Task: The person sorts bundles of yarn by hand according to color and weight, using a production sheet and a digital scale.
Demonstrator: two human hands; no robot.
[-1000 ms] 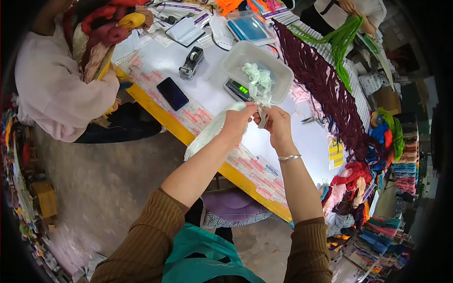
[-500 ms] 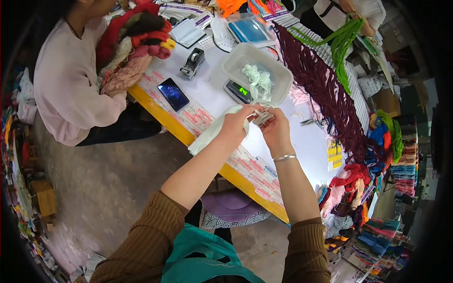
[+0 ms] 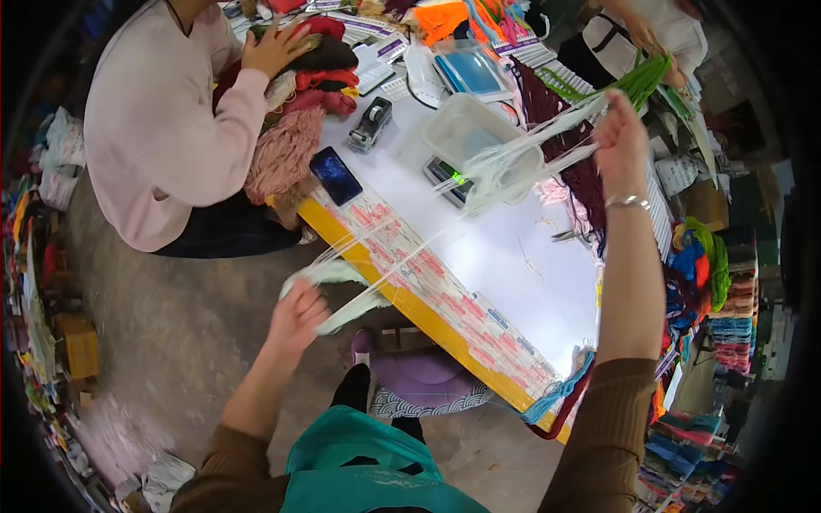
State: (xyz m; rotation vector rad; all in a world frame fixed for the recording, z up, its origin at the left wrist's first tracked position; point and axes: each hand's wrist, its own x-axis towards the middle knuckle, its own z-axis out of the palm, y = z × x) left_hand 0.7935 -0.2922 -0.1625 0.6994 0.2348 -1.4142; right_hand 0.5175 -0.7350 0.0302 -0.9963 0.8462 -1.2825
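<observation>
Closed around one bundle of pale mint thread, my left hand (image 3: 297, 315) is low at the left, beyond the yellow table edge. My right hand (image 3: 619, 141) is raised at the upper right, its fingers closed on the other part of the pale thread (image 3: 513, 167). Loose strands stretch diagonally between both hands, over the table. Beneath them are a translucent plastic tub (image 3: 445, 121) and a small scale (image 3: 438, 173) with a green display, partly covered by the thread.
A phone (image 3: 336, 176) and a tape dispenser (image 3: 370, 125) lie left of the tub. Scissors (image 3: 566, 235) lie at the right. One person sits at the left beside coloured yarn (image 3: 286, 150); another person's hands hold green yarn (image 3: 646, 81) at the top right.
My hands have moved far apart, left hand down and left, right hand up and right, stretching the thread. The tub no longer shows thread lying inside. The seated person's hand has risen onto the yarn.
</observation>
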